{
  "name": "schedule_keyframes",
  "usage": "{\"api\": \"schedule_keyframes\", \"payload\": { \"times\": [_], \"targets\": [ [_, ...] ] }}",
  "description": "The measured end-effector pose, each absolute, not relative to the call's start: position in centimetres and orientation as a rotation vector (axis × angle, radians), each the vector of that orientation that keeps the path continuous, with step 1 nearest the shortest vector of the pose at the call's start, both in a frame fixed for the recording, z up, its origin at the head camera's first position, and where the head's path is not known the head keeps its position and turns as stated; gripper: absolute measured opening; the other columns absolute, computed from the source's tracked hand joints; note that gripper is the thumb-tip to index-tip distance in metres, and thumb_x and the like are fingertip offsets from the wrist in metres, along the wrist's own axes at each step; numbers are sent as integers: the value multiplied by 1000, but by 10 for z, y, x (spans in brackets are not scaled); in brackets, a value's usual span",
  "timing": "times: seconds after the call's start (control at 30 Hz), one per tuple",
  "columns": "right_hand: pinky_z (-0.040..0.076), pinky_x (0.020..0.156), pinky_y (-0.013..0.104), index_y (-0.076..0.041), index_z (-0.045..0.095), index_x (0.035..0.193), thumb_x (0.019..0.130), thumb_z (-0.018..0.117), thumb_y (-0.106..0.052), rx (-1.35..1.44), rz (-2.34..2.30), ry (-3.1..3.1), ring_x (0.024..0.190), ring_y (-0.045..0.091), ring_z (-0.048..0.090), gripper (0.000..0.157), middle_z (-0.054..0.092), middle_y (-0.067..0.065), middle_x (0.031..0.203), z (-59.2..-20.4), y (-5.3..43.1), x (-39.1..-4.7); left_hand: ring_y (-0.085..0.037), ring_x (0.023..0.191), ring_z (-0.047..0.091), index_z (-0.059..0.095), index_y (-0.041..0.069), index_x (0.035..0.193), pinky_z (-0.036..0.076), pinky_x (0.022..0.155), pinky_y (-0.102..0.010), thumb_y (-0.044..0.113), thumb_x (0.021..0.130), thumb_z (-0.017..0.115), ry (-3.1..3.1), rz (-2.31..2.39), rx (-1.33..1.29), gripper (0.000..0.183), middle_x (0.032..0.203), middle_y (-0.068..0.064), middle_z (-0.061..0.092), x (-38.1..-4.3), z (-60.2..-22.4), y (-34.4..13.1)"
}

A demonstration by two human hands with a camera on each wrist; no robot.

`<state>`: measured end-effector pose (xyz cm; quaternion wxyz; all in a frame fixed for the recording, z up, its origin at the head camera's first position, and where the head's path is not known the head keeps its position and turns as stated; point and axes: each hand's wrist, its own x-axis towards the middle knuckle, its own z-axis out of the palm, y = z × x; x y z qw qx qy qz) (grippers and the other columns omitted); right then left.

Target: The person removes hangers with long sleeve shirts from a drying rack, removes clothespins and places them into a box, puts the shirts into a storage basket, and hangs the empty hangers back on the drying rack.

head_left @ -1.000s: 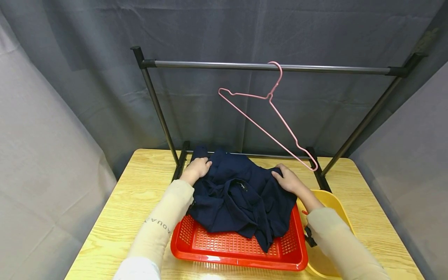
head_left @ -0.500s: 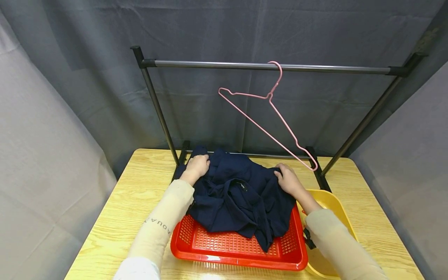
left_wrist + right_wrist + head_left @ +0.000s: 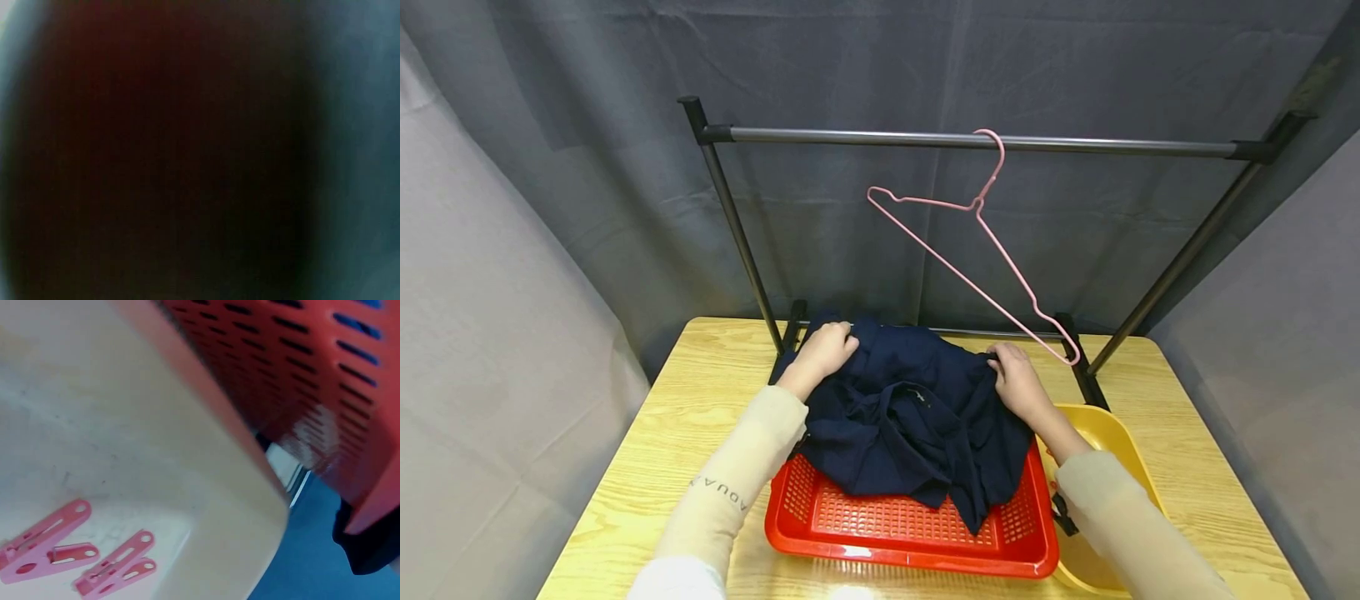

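Observation:
A crumpled navy blue shirt [image 3: 910, 400], with its collar and a small label showing, lies over the red basket [image 3: 910, 558] in the head view. My left hand [image 3: 824, 352] grips the cloth at its upper left. At the upper right edge, my right hand [image 3: 1019, 385] pinches the fabric between thumb and fingers. The left wrist view is too dark and blurred to read. In the right wrist view, a dark edge of the shirt [image 3: 365, 544] hangs past the basket's rim.
A pink hanger [image 3: 977, 204] hangs from the rack's metal bar [image 3: 850, 137] above the table [image 3: 700, 400]. Right of the basket stands a yellow basin [image 3: 1112, 433], partly under my right forearm. Pink clothespins [image 3: 50, 547] lie in it.
My left hand has shifted a little on the cloth and its forearm has swung slightly left. The right hand has moved only slightly at the shirt's edge. Hanger and basket stay put.

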<state>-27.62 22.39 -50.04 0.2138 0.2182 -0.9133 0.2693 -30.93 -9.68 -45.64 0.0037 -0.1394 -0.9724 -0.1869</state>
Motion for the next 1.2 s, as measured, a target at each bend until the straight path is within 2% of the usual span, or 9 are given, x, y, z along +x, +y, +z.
{"api": "schedule_keyframes", "payload": {
  "times": [0.07,0.13,0.23,0.57,0.83,1.0,1.1,1.2],
  "targets": [
    [37,85,49,8,53,93,82,54,12,635,735,-2495,87,39,52,12,55,22,88,-497,221,-274,-29,80,59,60,2,94,45,71,-36,17,90,47,-3020,-607,-471,21,91,-16,61,-306,-453,-96],
    [38,83,48,7,53,92,80,55,13,666,734,-2452,85,38,51,13,53,20,86,-493,217,-270,-26,66,53,55,5,78,40,61,-33,17,88,48,-2986,-617,-508,17,74,-13,54,-302,-449,-96],
    [39,80,47,6,53,90,78,56,15,717,738,-2381,81,37,51,15,52,18,84,-486,212,-264,-23,57,45,45,9,66,33,55,-31,18,85,50,-2930,-618,-556,22,62,-8,43,-297,-442,-94],
    [38,76,41,3,53,89,75,55,17,853,718,-2235,80,31,48,19,51,15,84,-464,198,-241,-19,52,42,41,12,60,31,50,-27,18,80,52,-2758,-655,-642,24,59,-2,39,-277,-429,-89],
    [41,69,34,1,54,90,69,56,20,951,610,-2174,76,26,45,28,49,12,82,-453,194,-222,-16,51,41,39,14,54,33,50,-27,13,73,54,-2502,-642,-773,24,56,1,39,-261,-425,-90],
    [42,71,35,2,54,92,66,56,20,993,568,-2135,76,26,45,31,51,13,85,-448,195,-209,-15,49,38,38,13,52,30,48,-26,9,68,56,-2310,-594,-900,24,54,1,35,-254,-425,-91],
    [42,72,34,2,55,92,70,54,17,1000,557,-2123,77,26,45,26,51,13,87,-447,197,-202,-16,49,37,38,12,52,30,49,-26,7,67,57,-2190,-564,-964,25,54,0,34,-250,-424,-90],
    [41,71,31,2,55,91,85,44,6,1015,555,-2097,76,25,45,12,51,13,86,-447,199,-197,-17,50,38,39,11,51,33,51,-27,7,66,56,-2091,-548,-1010,23,53,-1,35,-246,-423,-89]
  ]
}}
